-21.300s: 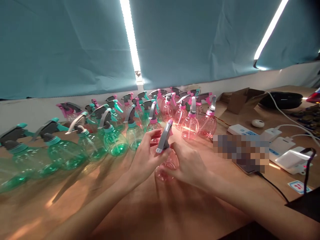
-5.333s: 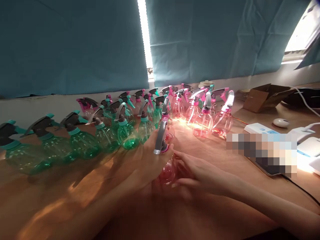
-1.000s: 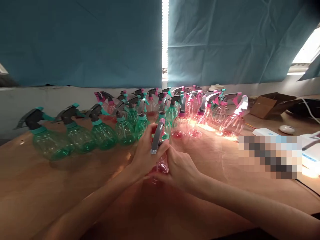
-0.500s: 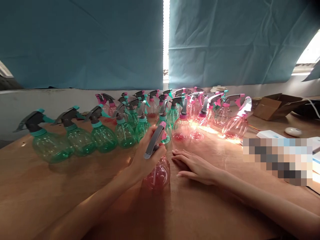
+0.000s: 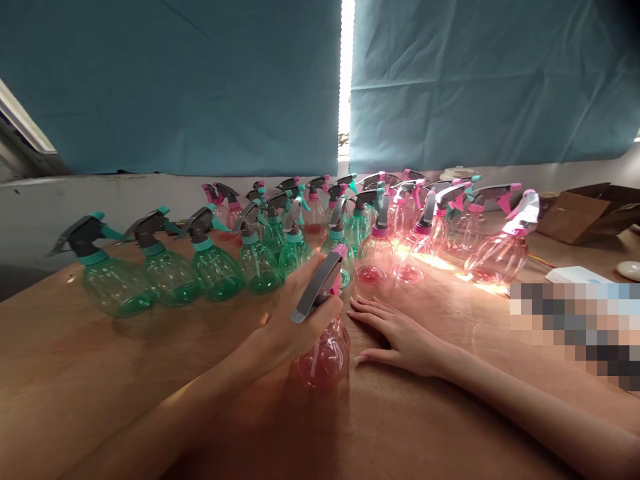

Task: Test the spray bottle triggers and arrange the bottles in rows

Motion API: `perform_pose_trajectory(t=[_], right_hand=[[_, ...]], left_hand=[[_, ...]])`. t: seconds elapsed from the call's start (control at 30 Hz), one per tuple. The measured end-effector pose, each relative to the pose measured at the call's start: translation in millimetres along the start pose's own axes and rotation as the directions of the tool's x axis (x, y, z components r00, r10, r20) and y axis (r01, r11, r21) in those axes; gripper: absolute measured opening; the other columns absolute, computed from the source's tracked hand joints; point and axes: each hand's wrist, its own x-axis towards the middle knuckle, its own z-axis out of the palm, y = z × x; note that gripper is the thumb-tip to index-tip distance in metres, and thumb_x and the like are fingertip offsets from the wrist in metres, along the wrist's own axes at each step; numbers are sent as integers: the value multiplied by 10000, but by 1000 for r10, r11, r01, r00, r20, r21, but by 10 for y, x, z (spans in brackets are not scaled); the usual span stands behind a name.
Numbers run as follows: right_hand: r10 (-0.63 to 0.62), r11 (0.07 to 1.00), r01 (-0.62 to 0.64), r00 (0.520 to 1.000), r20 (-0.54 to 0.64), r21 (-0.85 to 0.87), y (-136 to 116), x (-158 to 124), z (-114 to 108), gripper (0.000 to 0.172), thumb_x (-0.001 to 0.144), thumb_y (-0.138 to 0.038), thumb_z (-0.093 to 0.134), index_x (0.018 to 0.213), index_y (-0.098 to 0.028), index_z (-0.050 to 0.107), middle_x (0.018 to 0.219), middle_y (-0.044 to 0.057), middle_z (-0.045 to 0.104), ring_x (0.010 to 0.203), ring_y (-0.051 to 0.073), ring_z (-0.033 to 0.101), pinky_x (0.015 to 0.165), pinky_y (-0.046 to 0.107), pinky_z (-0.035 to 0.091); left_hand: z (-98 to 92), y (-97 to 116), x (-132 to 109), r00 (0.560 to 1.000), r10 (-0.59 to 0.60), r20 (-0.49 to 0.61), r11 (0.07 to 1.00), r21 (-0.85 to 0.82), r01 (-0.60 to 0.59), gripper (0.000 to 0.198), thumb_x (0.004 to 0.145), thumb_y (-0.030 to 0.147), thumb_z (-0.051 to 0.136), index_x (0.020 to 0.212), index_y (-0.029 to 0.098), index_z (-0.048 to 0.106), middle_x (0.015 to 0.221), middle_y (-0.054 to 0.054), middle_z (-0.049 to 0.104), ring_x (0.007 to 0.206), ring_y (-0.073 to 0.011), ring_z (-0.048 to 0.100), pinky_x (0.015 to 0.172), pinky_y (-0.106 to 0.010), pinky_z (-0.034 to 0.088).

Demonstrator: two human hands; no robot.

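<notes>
My left hand [image 5: 293, 320] is wrapped round the neck of a pink spray bottle [image 5: 324, 357] with a grey trigger head [image 5: 319, 287]. The bottle stands on the brown table [image 5: 100, 373] just in front of me. My right hand [image 5: 400, 330] lies flat on the table right of the bottle, fingers stretched out, holding nothing and not touching it.
Behind my hands stand several green spray bottles [image 5: 210, 267] on the left and several pink spray bottles [image 5: 415, 227] on the right, in rows. A cardboard box [image 5: 585, 213] sits at the far right, with a white device [image 5: 575, 275] nearer. A blue curtain [image 5: 175, 80] hangs behind.
My right hand has come off the pink bottle and now rests flat on the table. My left hand has kept its grip on the bottle's neck. The view has shifted leftward.
</notes>
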Motion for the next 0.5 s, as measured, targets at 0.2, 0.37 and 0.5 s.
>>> perform_pose_trajectory(t=[0.2,0.37,0.5], right_hand=[[-2,1000,2,1000,1,10,5,-33,0,789,849,-659,574,1477,-206,424,1530,138,396,1441,334,295,1175,570,232],[22,1000,-22,1000,13,-8,-42,-64,-27,776,867,-660,543,1472,-188,431,1529,139,393,1441,336,292,1176,574,228],[42,999,-41,998,36,-32,-71,-78,-39,788,886,-668,500,1477,-155,417,1542,147,364,1448,332,277,1178,568,229]], left_hand=[[5,47,-31,999,-31,-22,999,-30,30,174,700,212,537,864,255,577,705,24,528,609,-145,501,570,-271,467],[15,112,-40,999,-27,39,993,-117,31,192,751,234,508,943,249,521,760,24,523,742,-167,584,648,-285,488],[19,80,-31,999,-31,44,991,-128,36,171,764,261,514,933,238,514,758,16,526,773,-187,612,608,-285,483]])
